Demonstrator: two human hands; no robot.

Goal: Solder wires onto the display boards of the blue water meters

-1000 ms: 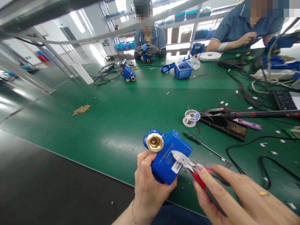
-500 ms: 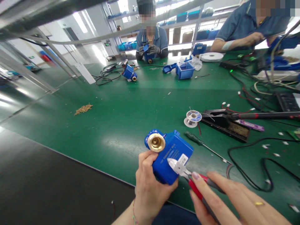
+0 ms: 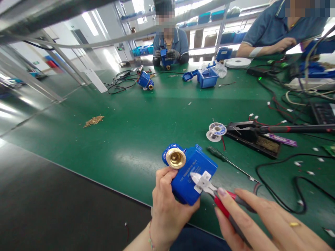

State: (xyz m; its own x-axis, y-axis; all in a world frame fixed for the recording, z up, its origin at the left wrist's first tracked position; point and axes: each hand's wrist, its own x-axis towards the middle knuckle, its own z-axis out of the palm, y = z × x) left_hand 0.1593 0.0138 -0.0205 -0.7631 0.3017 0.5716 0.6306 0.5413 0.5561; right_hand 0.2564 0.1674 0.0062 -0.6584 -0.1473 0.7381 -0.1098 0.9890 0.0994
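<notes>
Near the table's front edge, my left hand (image 3: 169, 202) is closed around a blue water meter (image 3: 187, 184), tilted so that its brass threaded port (image 3: 176, 158) faces up toward me. A white label and printed lettering show on its side. My right hand (image 3: 251, 216) grips side cutters (image 3: 222, 205) with red and dark handles. Their metal jaws lie over the meter's side, partly covering the label; whether they touch it I cannot tell. Just beyond the right hand, a green-handled screwdriver (image 3: 218, 153) rests on the table.
A solder spool (image 3: 217, 129) stands beside a soldering iron stand (image 3: 251, 139). Black cable (image 3: 264, 167) winds along the right. Brass-coloured small parts (image 3: 94, 121) lie in a heap at left. Farther back are a blue bin (image 3: 208, 78), another meter (image 3: 145, 80) and two people.
The cutters' jaws have shifted slightly right over the meter's side and cover more of the label. The left hand still holds the meter, and the whole view has shifted a little.
</notes>
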